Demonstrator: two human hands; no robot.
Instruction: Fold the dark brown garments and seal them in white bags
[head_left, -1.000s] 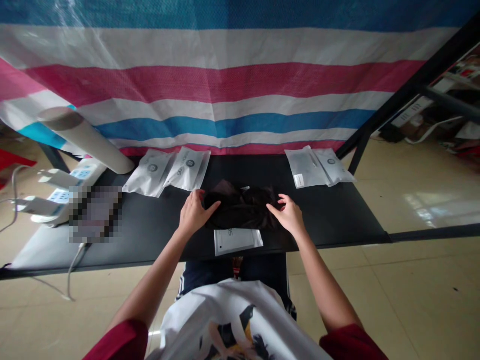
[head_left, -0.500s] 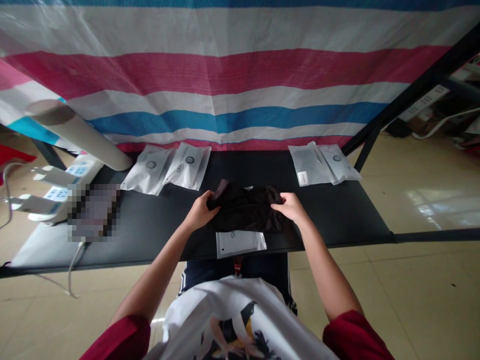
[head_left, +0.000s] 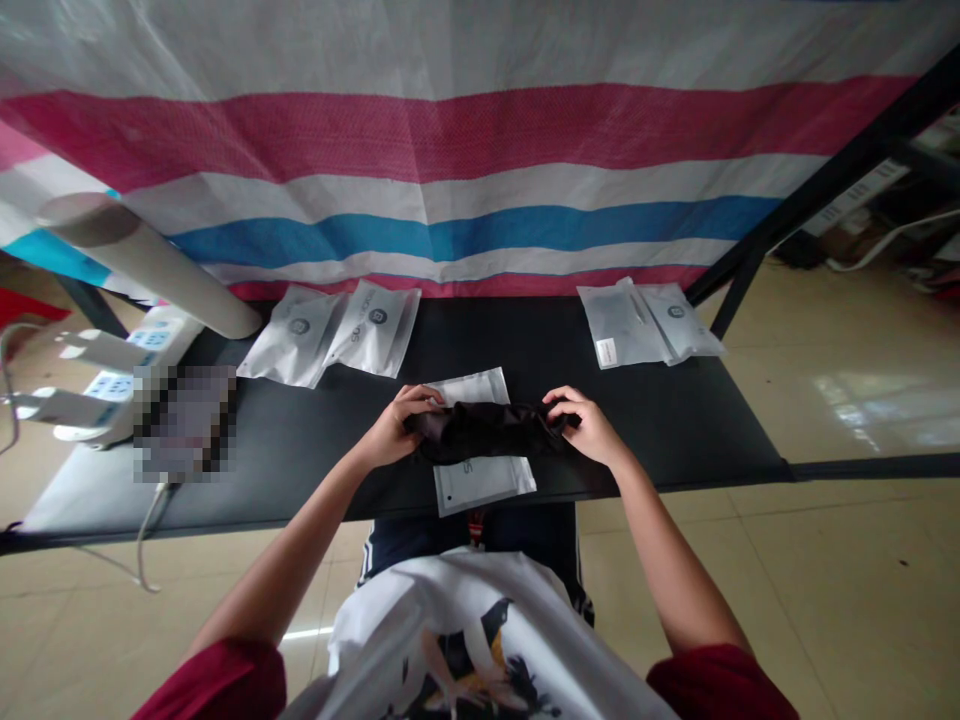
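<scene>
A crumpled piece of black cloth (head_left: 491,430) is stretched sideways between my two hands, in a narrow bunched strip. My left hand (head_left: 394,425) grips its left end, fingers curled over the top. At the opposite end, the fingers of my right hand (head_left: 585,425) pinch the fabric. Under the cloth, a white plastic pouch (head_left: 484,482) lies on the dark tabletop (head_left: 322,450); its top and bottom parts show, while its middle is hidden. What kind of garment or item the cloth is, I cannot tell.
Two filled white pouches (head_left: 375,330) lie at the back left and two more pouches (head_left: 626,325) at the back right. On the left are a white power strip (head_left: 124,375) with plugs, a blurred-out phone (head_left: 187,415) on a cable, and a pale roll (head_left: 165,270). A striped sheet (head_left: 450,140) hangs behind.
The cloth has gone from a wider spread to a narrower strip, its upper edge moving toward me. More of the pouch's top now shows. Both hands keep hold of the ends.
</scene>
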